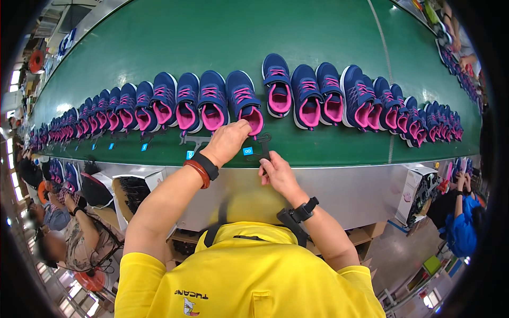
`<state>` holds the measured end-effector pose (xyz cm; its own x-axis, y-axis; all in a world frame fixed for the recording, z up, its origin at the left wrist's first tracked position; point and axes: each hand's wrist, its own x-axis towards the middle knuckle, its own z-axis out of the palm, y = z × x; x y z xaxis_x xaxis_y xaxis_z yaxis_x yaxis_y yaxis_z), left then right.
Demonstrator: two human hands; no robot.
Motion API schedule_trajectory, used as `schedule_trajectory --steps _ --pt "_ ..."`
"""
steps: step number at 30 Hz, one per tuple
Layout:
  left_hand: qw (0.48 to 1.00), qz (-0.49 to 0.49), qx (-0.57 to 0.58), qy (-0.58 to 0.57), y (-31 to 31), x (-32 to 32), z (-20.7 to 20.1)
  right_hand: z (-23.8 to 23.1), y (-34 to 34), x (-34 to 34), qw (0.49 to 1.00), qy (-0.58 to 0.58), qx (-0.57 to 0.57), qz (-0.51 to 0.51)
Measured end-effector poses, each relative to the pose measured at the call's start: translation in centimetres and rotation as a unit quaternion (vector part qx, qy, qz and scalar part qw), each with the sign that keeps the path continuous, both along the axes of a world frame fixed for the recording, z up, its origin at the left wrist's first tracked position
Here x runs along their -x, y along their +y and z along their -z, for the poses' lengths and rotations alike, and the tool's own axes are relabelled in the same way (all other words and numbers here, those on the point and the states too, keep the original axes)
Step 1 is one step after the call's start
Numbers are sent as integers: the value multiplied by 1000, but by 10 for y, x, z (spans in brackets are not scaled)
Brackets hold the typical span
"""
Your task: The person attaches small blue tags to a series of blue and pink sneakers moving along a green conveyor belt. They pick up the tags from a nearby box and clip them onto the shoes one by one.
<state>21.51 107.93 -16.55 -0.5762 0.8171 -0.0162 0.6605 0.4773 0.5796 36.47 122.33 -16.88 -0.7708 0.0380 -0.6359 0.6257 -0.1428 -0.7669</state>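
Navy sneakers with pink laces and lining stand in a long row on the green conveyor belt [328,42]. My left hand [229,142] is closed at the heel opening of one sneaker [242,93], its thumb and fingers on the collar. Just right of it, my right hand [279,175] pinches a black plastic shoe hanger [265,144], held near the belt's front edge. A blue tag [247,151] lies beside that hanger. To the right, a lone sneaker [276,79] sits a little farther back than its neighbours.
More black hangers [195,141] with blue tags lie under the left-hand shoes. Below the metal edge [350,196], cartons of black hangers stand at left [132,191] and right [419,193]. Co-workers sit at left [79,233] and at right in blue [461,222].
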Motion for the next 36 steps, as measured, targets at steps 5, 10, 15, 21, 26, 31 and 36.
schedule_trajectory --steps 5,10,15,21,26,31,36 --pt "999 23 19 35 -4 5 1 2 -7 10 966 143 -142 -162" --pt "996 39 53 57 -4 -6 -12 -23 39 44 957 60 -76 -273" --pt "991 94 80 60 -11 -7 -7 -44 49 60 911 202 -228 -278" --pt "994 -51 93 -12 -2 -19 -28 -31 97 102 662 365 -586 -291" --pt "989 -112 59 -71 2 -19 -24 -41 94 114 607 376 -581 -390" --pt "986 -129 63 -80 3 -21 -20 -57 86 111 595 397 -568 -406" --pt "984 -137 69 -85 4 -26 -23 -56 78 110 587 394 -567 -423"
